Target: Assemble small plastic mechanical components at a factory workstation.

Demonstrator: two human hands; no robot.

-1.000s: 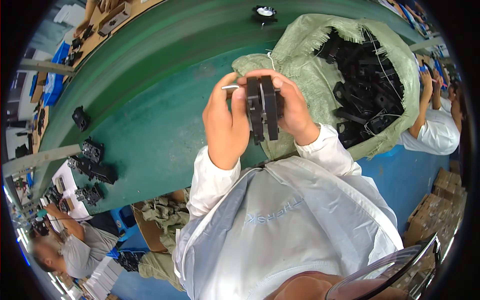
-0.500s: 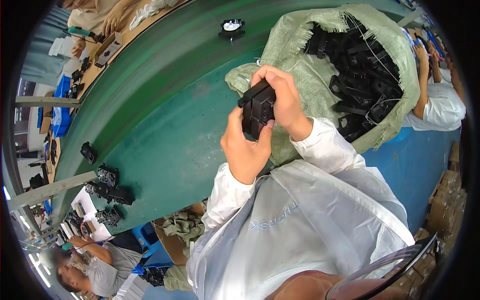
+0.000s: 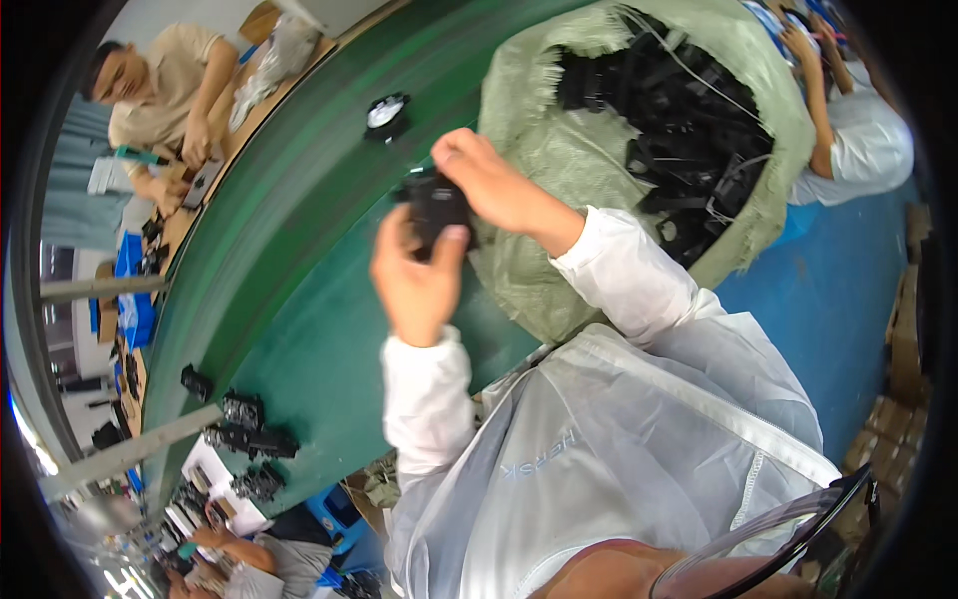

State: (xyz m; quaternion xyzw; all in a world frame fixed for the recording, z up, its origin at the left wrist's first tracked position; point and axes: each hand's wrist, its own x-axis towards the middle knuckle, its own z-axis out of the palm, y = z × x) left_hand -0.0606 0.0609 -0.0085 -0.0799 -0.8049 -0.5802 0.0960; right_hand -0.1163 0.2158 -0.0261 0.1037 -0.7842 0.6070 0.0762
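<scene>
A boxy black plastic part is held up over the green table, slightly blurred by motion. My left hand grips it from below, thumb on the near face and fingers around the left side. My right hand is closed at its upper right edge, with fingers curled; their tips are partly hidden. Right beside my hands stands a pale green woven sack, its mouth folded wide. Inside the sack lie many loose black plastic parts.
Across the green table runs a dark green conveyor belt. It carries a black part with a white round piece. Several black assemblies lie at the left, by a metal bar. Co-workers sit at far left, lower left and right.
Both hands and the black part have moved left, and the part has turned in my grip. My view has shifted, and the part with the white piece sits farther left.
</scene>
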